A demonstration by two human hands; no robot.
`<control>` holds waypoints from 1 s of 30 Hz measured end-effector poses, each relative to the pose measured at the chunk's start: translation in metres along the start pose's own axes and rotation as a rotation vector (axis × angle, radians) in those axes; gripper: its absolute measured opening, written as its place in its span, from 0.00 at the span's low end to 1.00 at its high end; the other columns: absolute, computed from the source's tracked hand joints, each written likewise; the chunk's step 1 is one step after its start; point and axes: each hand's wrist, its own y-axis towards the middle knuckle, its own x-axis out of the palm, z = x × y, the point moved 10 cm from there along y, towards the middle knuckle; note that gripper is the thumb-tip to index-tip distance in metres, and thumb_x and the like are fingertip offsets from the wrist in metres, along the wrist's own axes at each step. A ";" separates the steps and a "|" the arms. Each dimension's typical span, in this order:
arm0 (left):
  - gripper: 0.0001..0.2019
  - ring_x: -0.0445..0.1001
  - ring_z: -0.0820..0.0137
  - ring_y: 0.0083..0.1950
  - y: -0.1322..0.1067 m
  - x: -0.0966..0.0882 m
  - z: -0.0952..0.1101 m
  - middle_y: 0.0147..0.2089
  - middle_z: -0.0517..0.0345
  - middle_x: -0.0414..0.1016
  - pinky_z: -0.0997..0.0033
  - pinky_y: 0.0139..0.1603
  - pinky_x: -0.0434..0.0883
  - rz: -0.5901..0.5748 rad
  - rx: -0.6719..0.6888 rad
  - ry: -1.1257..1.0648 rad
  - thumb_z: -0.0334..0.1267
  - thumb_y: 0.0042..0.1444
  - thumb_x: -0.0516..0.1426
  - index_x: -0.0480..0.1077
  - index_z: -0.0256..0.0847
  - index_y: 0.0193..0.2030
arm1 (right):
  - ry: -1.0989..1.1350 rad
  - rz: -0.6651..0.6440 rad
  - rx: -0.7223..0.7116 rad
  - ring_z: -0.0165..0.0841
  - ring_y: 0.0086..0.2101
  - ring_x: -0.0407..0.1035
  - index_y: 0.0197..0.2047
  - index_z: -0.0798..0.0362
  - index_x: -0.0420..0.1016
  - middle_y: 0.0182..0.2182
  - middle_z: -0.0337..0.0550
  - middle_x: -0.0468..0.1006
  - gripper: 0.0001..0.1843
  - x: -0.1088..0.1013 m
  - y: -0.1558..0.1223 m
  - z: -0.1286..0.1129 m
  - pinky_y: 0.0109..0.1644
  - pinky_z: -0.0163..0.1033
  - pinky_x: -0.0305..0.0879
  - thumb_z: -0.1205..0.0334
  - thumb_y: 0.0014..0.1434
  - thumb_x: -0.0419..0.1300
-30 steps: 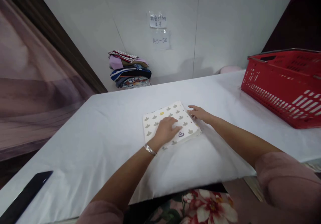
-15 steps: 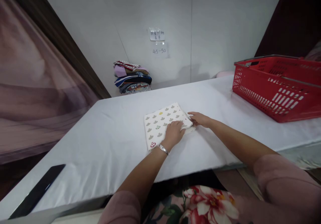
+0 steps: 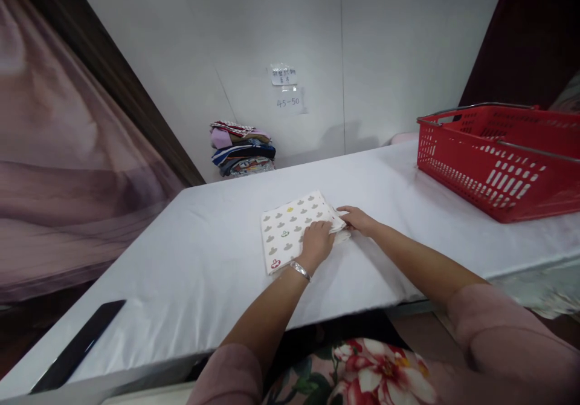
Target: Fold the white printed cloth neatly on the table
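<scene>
A white folded cloth (image 3: 290, 226) lies on the white-covered table (image 3: 194, 260). It is printed with small grey shapes and a few yellow, green and red ones. My left hand (image 3: 317, 242), with a silver bracelet at the wrist, rests palm down on the cloth's right part, its fingers lying over the fabric. At the right edge, my right hand (image 3: 357, 219) grips the loose layers between thumb and fingers. Those layers stick out a little beyond the main fold. The right fingertips are partly hidden by the fabric.
A red plastic basket (image 3: 512, 175) with metal handles stands at the right on the table. A pile of folded clothes (image 3: 243, 149) is behind the far edge, by the wall with paper notes (image 3: 289, 100). A dark flat object (image 3: 79, 344) lies at the near left. Pink curtain (image 3: 67, 151) hangs left.
The view has shifted slightly. My right hand has drawn the cloth's right edge in a little, while my left hand stays on top of the cloth.
</scene>
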 end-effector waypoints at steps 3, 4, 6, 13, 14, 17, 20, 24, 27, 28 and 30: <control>0.13 0.65 0.61 0.55 -0.001 0.003 0.008 0.54 0.52 0.70 0.60 0.51 0.63 0.025 0.046 0.025 0.36 0.61 0.51 0.66 0.40 0.51 | -0.022 0.016 0.005 0.24 0.15 0.55 0.58 0.58 0.64 0.11 0.28 0.63 0.30 -0.006 0.000 0.008 0.18 0.28 0.47 0.68 0.50 0.62; 0.13 0.65 0.61 0.55 -0.002 0.005 0.011 0.55 0.52 0.69 0.60 0.52 0.63 0.025 0.062 0.038 0.36 0.60 0.51 0.66 0.40 0.51 | -0.031 0.019 0.009 0.24 0.14 0.55 0.58 0.58 0.64 0.11 0.28 0.62 0.31 -0.007 0.000 0.010 0.18 0.29 0.46 0.68 0.50 0.62; 0.13 0.65 0.61 0.55 -0.003 0.008 0.012 0.55 0.52 0.69 0.59 0.52 0.62 0.022 0.077 0.056 0.35 0.60 0.51 0.66 0.40 0.51 | -0.048 0.025 0.009 0.24 0.14 0.54 0.58 0.57 0.65 0.10 0.27 0.61 0.31 -0.008 0.001 0.013 0.18 0.29 0.46 0.67 0.49 0.62; 0.21 0.59 0.61 0.62 -0.008 0.008 0.012 0.62 0.52 0.64 0.58 0.58 0.59 0.094 0.104 0.029 0.42 0.62 0.51 0.59 0.42 0.60 | -0.082 0.034 -0.008 0.25 0.15 0.56 0.57 0.57 0.65 0.12 0.29 0.64 0.30 -0.009 -0.002 0.011 0.20 0.30 0.50 0.67 0.49 0.60; 0.22 0.58 0.61 0.63 -0.008 0.009 0.012 0.63 0.52 0.62 0.57 0.60 0.58 0.100 0.102 0.035 0.43 0.62 0.50 0.58 0.43 0.62 | -0.079 0.034 -0.025 0.25 0.15 0.57 0.57 0.56 0.66 0.12 0.29 0.64 0.30 -0.009 -0.002 0.010 0.20 0.30 0.51 0.67 0.48 0.60; 0.24 0.57 0.60 0.64 -0.008 0.013 0.014 0.65 0.51 0.61 0.55 0.61 0.56 0.086 0.103 0.062 0.45 0.62 0.50 0.56 0.44 0.63 | -0.080 0.033 -0.058 0.25 0.16 0.56 0.56 0.56 0.66 0.13 0.28 0.64 0.29 -0.010 -0.003 0.010 0.21 0.30 0.51 0.66 0.48 0.59; 0.23 0.59 0.59 0.63 -0.006 0.016 0.015 0.64 0.51 0.62 0.54 0.60 0.58 0.063 0.102 0.072 0.46 0.62 0.50 0.58 0.43 0.62 | -0.098 0.027 -0.052 0.25 0.16 0.56 0.55 0.57 0.66 0.13 0.28 0.63 0.29 -0.012 -0.003 0.015 0.21 0.31 0.51 0.65 0.48 0.58; 0.21 0.59 0.61 0.62 -0.005 0.014 0.013 0.64 0.51 0.63 0.56 0.59 0.58 0.072 0.075 0.029 0.44 0.64 0.47 0.59 0.43 0.62 | -0.107 0.025 -0.114 0.25 0.16 0.56 0.54 0.57 0.66 0.13 0.28 0.63 0.29 -0.012 -0.007 0.009 0.21 0.31 0.51 0.65 0.47 0.57; 0.19 0.60 0.61 0.62 -0.005 0.015 0.013 0.63 0.52 0.64 0.56 0.59 0.58 0.076 0.057 0.016 0.43 0.64 0.46 0.61 0.42 0.60 | -0.120 0.024 -0.096 0.26 0.16 0.55 0.54 0.59 0.65 0.12 0.27 0.62 0.29 -0.012 -0.010 0.010 0.21 0.31 0.51 0.66 0.47 0.55; 0.19 0.60 0.61 0.62 -0.004 0.015 0.013 0.62 0.52 0.64 0.56 0.59 0.58 0.078 0.051 0.019 0.42 0.64 0.46 0.61 0.42 0.59 | -0.126 0.023 -0.088 0.26 0.16 0.55 0.55 0.59 0.65 0.12 0.27 0.62 0.29 -0.012 -0.011 0.011 0.21 0.31 0.52 0.67 0.47 0.55; 0.18 0.61 0.61 0.61 -0.004 0.016 0.013 0.61 0.51 0.65 0.55 0.58 0.59 0.084 0.035 0.028 0.41 0.64 0.46 0.62 0.42 0.58 | -0.144 0.019 -0.090 0.26 0.16 0.56 0.55 0.58 0.65 0.12 0.27 0.62 0.29 -0.011 -0.012 0.012 0.21 0.31 0.52 0.67 0.47 0.55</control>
